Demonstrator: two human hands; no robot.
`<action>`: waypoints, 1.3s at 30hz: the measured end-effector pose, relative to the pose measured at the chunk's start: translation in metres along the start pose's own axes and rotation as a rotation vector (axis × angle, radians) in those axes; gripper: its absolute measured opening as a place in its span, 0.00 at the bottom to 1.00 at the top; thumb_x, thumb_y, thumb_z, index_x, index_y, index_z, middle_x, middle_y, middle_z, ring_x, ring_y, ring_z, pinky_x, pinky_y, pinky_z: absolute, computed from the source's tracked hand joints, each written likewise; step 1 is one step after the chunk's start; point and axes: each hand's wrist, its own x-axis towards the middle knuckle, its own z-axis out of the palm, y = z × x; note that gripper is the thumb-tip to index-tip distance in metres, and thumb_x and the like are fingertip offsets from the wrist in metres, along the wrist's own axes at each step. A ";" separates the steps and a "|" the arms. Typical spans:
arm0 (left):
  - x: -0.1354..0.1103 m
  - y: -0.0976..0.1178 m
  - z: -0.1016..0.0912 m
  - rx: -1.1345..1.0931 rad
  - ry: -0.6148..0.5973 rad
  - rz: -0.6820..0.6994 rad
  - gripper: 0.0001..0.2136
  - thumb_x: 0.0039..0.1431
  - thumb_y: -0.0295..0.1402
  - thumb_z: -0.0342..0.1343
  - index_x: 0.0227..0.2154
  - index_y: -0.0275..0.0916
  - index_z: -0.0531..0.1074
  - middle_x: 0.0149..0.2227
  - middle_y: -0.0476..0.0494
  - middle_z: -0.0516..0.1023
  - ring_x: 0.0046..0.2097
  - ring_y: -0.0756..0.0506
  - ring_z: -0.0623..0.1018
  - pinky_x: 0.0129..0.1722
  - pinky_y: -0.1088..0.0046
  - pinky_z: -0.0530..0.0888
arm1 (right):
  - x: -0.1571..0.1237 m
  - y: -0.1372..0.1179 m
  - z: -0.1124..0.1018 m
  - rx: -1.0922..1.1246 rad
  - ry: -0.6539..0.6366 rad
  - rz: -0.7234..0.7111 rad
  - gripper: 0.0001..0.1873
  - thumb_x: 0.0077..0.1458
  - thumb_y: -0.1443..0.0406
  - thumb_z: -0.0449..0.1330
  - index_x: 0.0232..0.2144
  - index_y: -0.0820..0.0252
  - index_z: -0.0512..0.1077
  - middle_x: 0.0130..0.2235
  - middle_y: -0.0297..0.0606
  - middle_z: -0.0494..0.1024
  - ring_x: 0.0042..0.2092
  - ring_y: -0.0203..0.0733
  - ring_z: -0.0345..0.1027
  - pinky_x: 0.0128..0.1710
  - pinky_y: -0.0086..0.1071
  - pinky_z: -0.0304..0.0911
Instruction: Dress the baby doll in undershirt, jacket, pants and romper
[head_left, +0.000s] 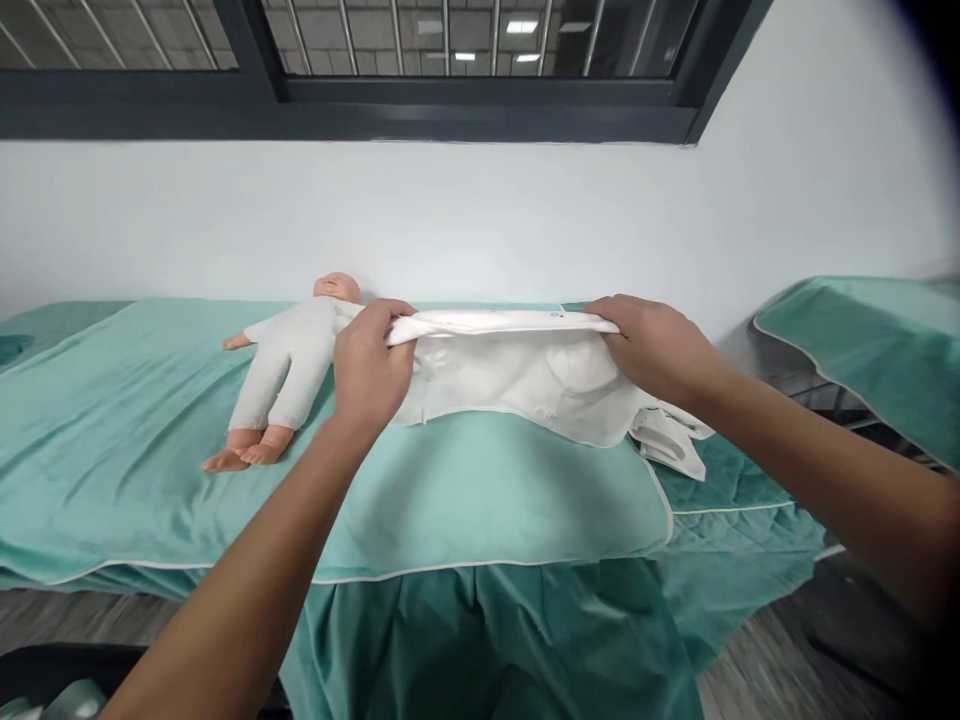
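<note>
My left hand (pixel 375 362) is closed around one end of a white cloth (pixel 487 323), folded into a narrow band. At its other end, my right hand (pixel 651 345) grips it too, and the band is stretched level above the bed. Small coloured marks show near its right part. Below and behind the band is thin white fabric (pixel 517 375); I cannot tell whether it is part of the same piece. To the left of my left hand, a baby doll (pixel 296 335) in a white suit lies on its back, its feet bare.
A light green cover (pixel 480 500) with pale piping lies over a darker green spread (pixel 480 630). A crumpled white cloth (pixel 671 440) rests by my right forearm. Beyond the bed are a white wall (pixel 480 215) and a dark window frame (pixel 480 110). Another green-covered surface (pixel 877 340) stands right.
</note>
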 end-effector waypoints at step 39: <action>-0.067 -0.016 0.150 0.392 -0.394 -0.400 0.29 0.67 0.36 0.42 0.68 0.30 0.53 0.69 0.31 0.57 0.67 0.30 0.59 0.63 0.48 0.63 | 0.014 -0.077 0.211 -0.020 -0.007 0.388 0.35 0.66 0.54 0.43 0.71 0.58 0.44 0.68 0.56 0.55 0.61 0.65 0.57 0.54 0.56 0.59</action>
